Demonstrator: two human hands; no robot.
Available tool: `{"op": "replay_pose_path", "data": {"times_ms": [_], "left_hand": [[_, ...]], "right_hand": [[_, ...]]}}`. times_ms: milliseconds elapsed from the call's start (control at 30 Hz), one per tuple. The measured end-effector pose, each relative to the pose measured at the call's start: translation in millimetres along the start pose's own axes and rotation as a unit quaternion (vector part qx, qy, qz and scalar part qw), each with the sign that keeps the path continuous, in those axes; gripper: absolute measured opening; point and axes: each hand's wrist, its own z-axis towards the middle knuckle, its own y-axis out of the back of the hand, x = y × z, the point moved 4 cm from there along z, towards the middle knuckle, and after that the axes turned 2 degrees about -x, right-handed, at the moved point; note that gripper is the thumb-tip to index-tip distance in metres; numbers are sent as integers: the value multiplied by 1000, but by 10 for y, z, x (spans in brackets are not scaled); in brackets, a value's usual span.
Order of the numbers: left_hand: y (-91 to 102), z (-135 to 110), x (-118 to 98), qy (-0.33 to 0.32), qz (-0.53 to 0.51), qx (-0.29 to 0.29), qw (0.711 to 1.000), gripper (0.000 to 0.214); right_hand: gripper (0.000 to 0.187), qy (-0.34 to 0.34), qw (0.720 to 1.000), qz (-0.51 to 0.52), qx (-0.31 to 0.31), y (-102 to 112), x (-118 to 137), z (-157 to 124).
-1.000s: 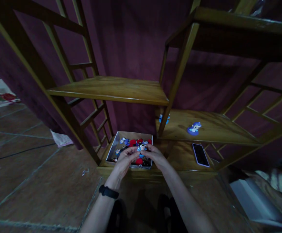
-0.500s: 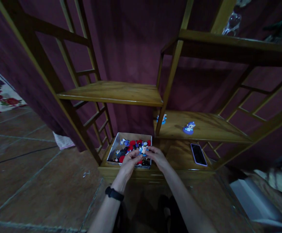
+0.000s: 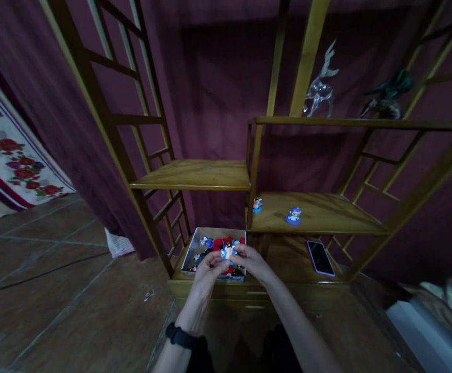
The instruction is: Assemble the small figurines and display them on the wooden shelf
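Observation:
Between my two hands is a small figurine, white and blue, held above the front of an open cardboard box. My left hand grips it from the left, fingers closed. From the right, my right hand pinches it with thumb and fingers. Inside the box lie several more figurines in red, blue and black, partly hidden by my hands. A purple figurine stands on the shelf to the right. Beside the upright post is a blue-based figurine.
A phone lies on the base board to the right. The wooden shelf unit has a left shelf above the box and a right shelf. Higher up stand a clear deer ornament and a dark green ornament.
My view has tilted up, so more of the upper shelf and its ornaments shows. Both hands still hold the figurine over the box.

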Motion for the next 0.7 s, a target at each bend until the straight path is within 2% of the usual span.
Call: {"op": "replay_pose_path", "data": {"times_ms": [167, 267, 400, 533, 600, 700], "left_hand": [[-197, -410, -73, 5, -1, -17, 1000, 48], [-441, -596, -106, -6, 1, -13, 1000, 47], [-798, -688, -209, -23, 8, 22, 999, 53], [-955, -699, -321, -35, -20, 45, 998, 51], [-919, -707, -331, -24, -21, 47, 998, 48], [-737, -728, -277, 10, 3, 40, 999, 48]], "right_hand": [[31, 31, 999, -11, -17, 56, 190, -395], [30, 51, 998, -23, -43, 187, 361, -643], [30, 68, 994, -47, -68, 397, 646, -815], [30, 100, 986, -61, -115, 570, 943, -701], [30, 130, 977, -58, -161, 648, 1058, -546], [27, 173, 961, -64, -206, 740, 1134, -245]]}}
